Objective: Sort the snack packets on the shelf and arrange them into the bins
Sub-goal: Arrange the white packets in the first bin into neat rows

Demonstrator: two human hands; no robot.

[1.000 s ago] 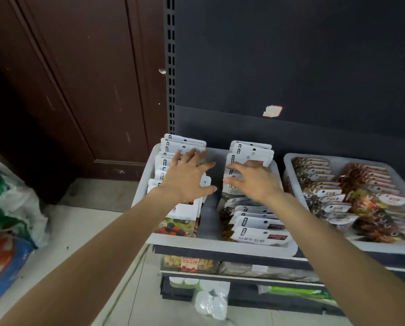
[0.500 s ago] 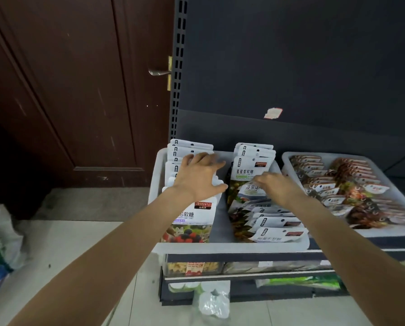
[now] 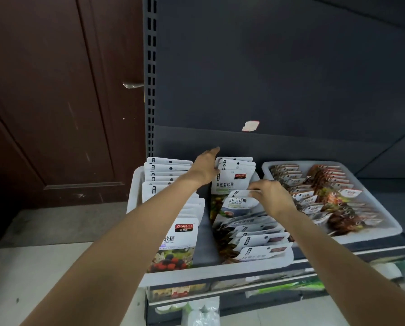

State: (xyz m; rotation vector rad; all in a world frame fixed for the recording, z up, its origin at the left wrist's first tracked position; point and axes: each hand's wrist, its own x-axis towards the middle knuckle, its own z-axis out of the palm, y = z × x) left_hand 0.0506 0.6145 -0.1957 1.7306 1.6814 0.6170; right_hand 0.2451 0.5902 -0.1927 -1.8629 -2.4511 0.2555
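We saw the dark shelf unit rising behind everything, with a brown door to its left. On its shelf sat the left bin, a pale tray that we take as our landmark. It held two rows of snack packets: a left row of white pouches standing on edge, with a berry-printed pouch at the front, and a right row leaning back in overlapping layers. Just right of the left bin lay a second bin, filled with two rows of brownish packets.

Our left hand reached over the back of the left bin, between the two rows, fingers straight and together, its edge against the rearmost pouches of the right row. Our right hand was over the right row, its grip pinching the top edge of a white packet that stood partly raised among its neighbours.
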